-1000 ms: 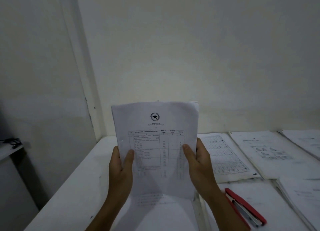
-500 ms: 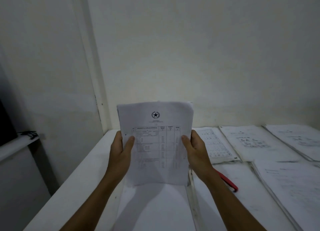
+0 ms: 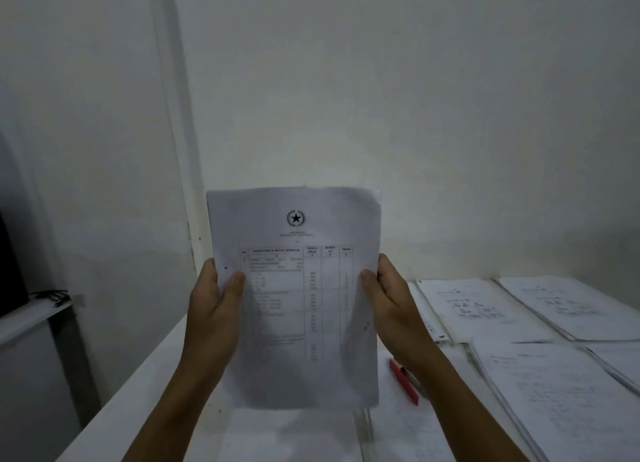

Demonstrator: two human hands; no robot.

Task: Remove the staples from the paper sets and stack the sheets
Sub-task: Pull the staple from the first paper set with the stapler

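1. Two hands hold one paper set [image 3: 294, 295] upright in the air above the near edge of the white worktop [image 3: 138, 375], printed face towards the camera, long axis vertical.
2. The left hand [image 3: 214, 309] grips the set's left edge, thumb on the front. The right hand [image 3: 391, 309] grips the right edge the same way. Both sit at about mid-height, level with each other.
3. No staple shows clearly; a small dark dot by the left thumb could be a hole or mark.
4. A red tool [image 3: 403, 380], perhaps a staple remover, lies on the worktop just below and right of the right wrist, so the right hand is nearer to it.
5. More paper stacks [image 3: 540, 323] lie flat to the right.
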